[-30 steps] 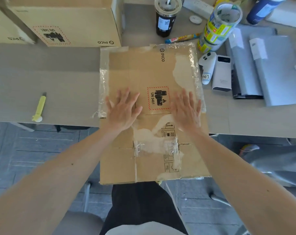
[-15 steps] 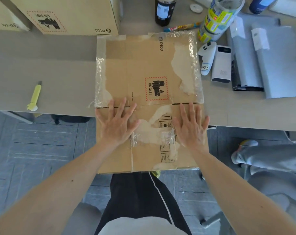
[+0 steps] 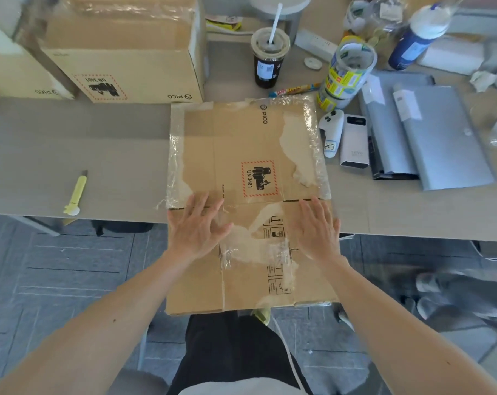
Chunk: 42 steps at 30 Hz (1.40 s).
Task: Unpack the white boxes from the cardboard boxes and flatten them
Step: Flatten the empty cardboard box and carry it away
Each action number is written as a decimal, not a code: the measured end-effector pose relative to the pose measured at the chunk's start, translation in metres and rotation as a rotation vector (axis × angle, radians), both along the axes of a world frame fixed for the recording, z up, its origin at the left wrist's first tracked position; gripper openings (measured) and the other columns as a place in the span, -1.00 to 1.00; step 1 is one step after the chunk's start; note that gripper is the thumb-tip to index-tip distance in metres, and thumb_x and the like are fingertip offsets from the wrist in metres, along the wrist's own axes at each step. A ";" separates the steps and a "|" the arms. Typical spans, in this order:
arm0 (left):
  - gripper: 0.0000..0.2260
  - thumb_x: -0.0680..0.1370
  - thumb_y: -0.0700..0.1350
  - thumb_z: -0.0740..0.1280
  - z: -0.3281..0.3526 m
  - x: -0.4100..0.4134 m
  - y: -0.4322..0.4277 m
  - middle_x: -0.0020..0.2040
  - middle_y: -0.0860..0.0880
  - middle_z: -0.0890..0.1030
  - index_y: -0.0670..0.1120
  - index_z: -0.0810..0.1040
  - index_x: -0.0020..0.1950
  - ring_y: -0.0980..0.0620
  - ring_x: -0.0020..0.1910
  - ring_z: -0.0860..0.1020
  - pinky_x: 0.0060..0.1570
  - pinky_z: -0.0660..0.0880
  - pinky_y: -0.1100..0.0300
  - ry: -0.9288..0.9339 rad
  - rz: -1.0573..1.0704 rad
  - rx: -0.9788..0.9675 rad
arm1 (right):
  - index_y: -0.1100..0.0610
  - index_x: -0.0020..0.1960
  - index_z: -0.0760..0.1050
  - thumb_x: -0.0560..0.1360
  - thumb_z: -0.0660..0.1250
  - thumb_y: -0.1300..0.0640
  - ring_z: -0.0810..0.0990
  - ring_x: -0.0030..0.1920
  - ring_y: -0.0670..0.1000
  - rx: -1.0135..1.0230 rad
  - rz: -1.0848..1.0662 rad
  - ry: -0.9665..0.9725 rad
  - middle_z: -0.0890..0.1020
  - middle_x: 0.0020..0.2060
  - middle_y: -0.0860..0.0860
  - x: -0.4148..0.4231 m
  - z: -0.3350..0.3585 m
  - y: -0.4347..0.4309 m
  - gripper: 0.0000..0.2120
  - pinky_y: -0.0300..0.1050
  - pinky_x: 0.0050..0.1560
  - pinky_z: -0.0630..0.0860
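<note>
The flattened cardboard box (image 3: 250, 155) lies half on the table (image 3: 70, 143), half overhanging its near edge. The left hand (image 3: 197, 229) and right hand (image 3: 318, 229) press the overhang, fingers spread flat. Pressing lightly there should keep it from tipping.

Yellow cutter (image 3: 77, 193), iced drink (image 3: 268, 62), tape rolls (image 3: 347, 72) on table (image 3: 70, 143).

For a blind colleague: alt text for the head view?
The left hand and right hand press a flattened cardboard box overhanging the table edge. A yellow cutter lies left of it; an upright box and drink cup stand behind.
</note>
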<state>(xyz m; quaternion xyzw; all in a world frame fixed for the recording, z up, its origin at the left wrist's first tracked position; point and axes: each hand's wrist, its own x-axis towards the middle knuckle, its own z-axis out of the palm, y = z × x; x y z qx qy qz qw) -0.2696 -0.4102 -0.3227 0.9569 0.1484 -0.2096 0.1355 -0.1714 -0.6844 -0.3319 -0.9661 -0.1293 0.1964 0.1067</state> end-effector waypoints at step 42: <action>-0.82 0.64 0.06 0.13 0.167 -0.025 0.102 -0.11 -0.02 0.46 -0.01 0.38 0.14 -0.09 -0.06 0.50 0.10 0.54 -0.19 -0.593 0.938 -0.541 | 0.18 0.03 0.46 0.51 0.28 -0.05 0.54 -0.07 0.15 0.649 -0.419 -0.039 0.57 -0.16 0.07 0.051 0.166 0.068 -0.71 0.03 -0.11 0.49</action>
